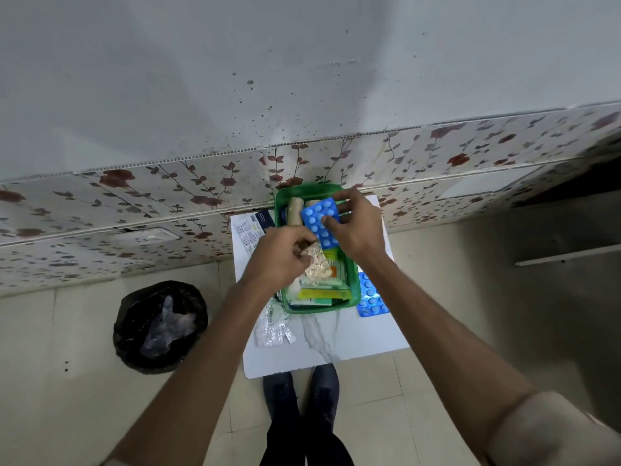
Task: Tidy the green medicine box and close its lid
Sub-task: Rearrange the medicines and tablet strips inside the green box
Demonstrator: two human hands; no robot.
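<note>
The green medicine box (353, 280) stands open on a small white table (329, 348), holding bottles, cartons and pill strips. My right hand (358, 227) holds a blue blister strip (319, 222) over the box's far half. My left hand (280, 252) pinches a silver strip of white pills (316, 264) lying in the box's middle. A beige bottle (295, 211) lies at the box's far end. No lid can be made out.
A second blue blister strip (369, 297) lies on the table right of the box. Silver foil strips (274, 326) lie at its near left corner, a white medicine carton (252, 230) at far left. A black-lined bin (159, 326) stands on the floor to the left.
</note>
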